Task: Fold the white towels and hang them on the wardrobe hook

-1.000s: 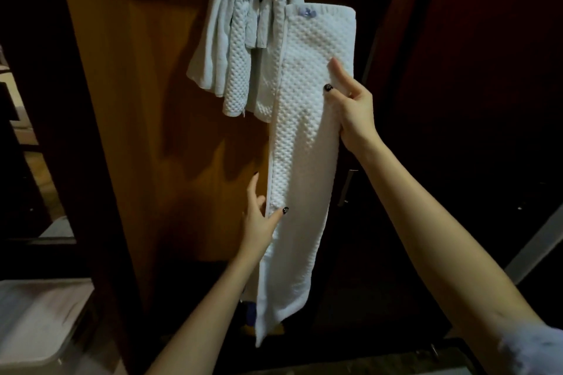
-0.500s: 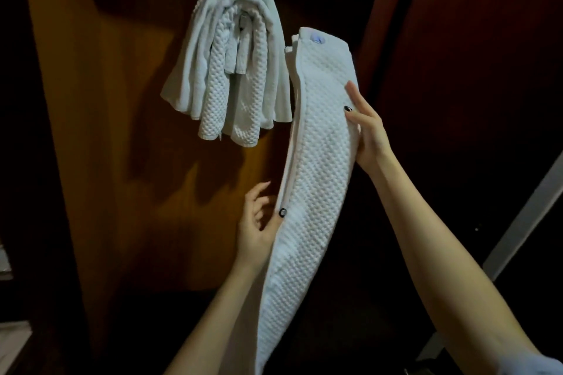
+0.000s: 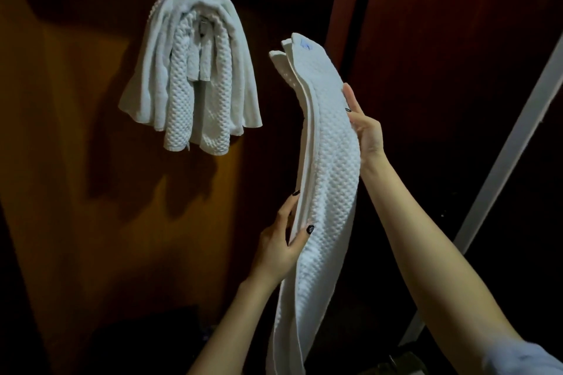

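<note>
A long white waffle-weave towel point(image 3: 327, 173), folded into a narrow strip, curves up between my hands in mid-air. My left hand point(image 3: 281, 246) pinches its layered left edge low down, thumb on the front. My right hand point(image 3: 364, 128) holds the right edge higher up, fingers stretched along the cloth. A small blue mark shows near the towel's top end. Several other white towels point(image 3: 192, 76) hang draped in a bunch on the wardrobe door point(image 3: 76, 161) to the upper left; the hook under them is hidden.
A dark reddish wardrobe panel point(image 3: 457, 70) stands to the right, with a pale diagonal bar point(image 3: 511, 143) crossing its lower right. The bottom of the scene is dark and hard to read.
The held towel has come away from the hanging bunch, moving right and down, and now bends in a curve. The view has shifted so the hung towels sit further left.
</note>
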A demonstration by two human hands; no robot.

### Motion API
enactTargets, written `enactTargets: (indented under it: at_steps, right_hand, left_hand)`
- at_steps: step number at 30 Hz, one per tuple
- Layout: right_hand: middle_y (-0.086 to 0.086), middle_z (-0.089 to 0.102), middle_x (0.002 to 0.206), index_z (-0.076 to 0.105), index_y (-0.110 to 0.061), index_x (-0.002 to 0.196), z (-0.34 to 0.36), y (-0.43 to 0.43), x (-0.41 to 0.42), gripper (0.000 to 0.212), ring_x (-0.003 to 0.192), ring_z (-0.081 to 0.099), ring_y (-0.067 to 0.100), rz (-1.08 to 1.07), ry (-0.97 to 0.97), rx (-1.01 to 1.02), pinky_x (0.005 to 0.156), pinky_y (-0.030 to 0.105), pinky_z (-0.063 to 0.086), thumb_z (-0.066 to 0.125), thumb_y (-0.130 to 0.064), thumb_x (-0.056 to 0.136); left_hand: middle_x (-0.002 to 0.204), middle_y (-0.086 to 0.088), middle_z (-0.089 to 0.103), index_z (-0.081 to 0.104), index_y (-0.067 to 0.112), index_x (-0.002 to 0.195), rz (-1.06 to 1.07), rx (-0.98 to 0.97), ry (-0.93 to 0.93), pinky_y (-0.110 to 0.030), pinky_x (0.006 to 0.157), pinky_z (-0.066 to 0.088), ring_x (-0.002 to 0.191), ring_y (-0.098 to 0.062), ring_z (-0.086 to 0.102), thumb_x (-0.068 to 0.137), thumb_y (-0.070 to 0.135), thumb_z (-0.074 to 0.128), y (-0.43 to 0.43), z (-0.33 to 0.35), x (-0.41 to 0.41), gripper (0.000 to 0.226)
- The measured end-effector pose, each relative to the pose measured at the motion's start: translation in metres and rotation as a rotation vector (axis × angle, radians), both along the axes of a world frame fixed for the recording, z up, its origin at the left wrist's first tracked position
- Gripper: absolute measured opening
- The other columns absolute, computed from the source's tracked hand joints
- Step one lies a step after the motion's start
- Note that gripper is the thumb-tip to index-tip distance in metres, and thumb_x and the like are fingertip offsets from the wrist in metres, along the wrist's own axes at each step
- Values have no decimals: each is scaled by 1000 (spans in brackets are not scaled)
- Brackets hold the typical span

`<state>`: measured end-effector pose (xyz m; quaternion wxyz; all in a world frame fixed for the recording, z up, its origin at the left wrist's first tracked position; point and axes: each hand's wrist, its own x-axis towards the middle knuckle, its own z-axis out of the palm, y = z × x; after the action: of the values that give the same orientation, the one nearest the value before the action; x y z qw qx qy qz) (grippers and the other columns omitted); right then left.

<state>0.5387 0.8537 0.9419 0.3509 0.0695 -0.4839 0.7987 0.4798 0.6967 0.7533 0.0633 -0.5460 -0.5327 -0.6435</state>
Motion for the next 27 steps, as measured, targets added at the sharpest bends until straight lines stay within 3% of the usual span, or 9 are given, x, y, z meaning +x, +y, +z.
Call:
enactTargets:
  at_steps: [2,4,6,8,12,17,19,22,27]
  right_hand:
    - [5,73,91,55,-20,128,0,6,6,52,71,68,17,-10,13,-16,63,30,56,43,7,85]
    - [6,71,94,57,-21,127,0,14,12,51,77,66,19,-42,2,-30,70,32,55,45,6,86]
    - [6,70,99,59,-22,127,1,20,17,51,84,60,20,-109,-25,-24,77,33,47,47,6,85]
    - [6,69,111,60,-24,126,5,24,22,53,93,63,21,-214,-76,32,78,32,47,48,6,84]
    - [1,50,144,59,-24,127,9,20,27,55,127,53,22,-336,-143,140,82,29,54,45,5,83]
    - [-3,54,139,48,-16,141,9,12,20,62,123,57,17,-361,-136,152,89,30,53,43,8,84]
    - [-14,58,130,50,-16,139,10,5,14,60,109,62,5,-360,-153,212,83,25,54,44,7,84]
    - [-15,47,141,48,-15,142,14,-5,1,62,105,59,-3,-389,-165,300,84,19,52,44,6,84]
    - [-11,47,142,49,-13,141,20,-16,-13,61,124,51,8,-393,-136,341,109,33,42,45,8,83]
  left_hand:
    - [134,17,52,12,59,141,44,-27,30,-8,55,39,86,-12,60,91,35,60,5,-7,-3,73]
    - [100,15,61,13,55,144,109,-12,44,-4,51,35,64,2,56,88,32,66,9,-12,-3,80]
    - [113,14,55,20,51,143,147,19,51,-14,69,51,87,8,57,84,33,69,12,-15,-2,79]
    - [127,4,53,28,45,138,187,38,10,-25,79,55,100,-10,61,82,24,73,15,-17,-5,75]
    - [89,-13,63,44,19,124,367,142,223,-19,73,42,82,-15,49,77,13,77,13,-22,-19,58]
    - [74,-8,60,52,15,113,426,203,515,-32,75,47,80,-19,44,88,24,64,-7,-23,-35,29]
    - [81,-15,63,47,12,112,422,174,435,-24,75,43,84,-20,45,83,18,71,-14,-19,-37,39]
    - [88,-24,59,42,11,107,414,118,252,-23,73,40,87,-20,46,69,3,82,-23,-14,-38,57]
    - [76,-12,59,63,-2,82,509,103,238,-22,72,40,82,-20,50,77,24,74,-36,-5,-37,29]
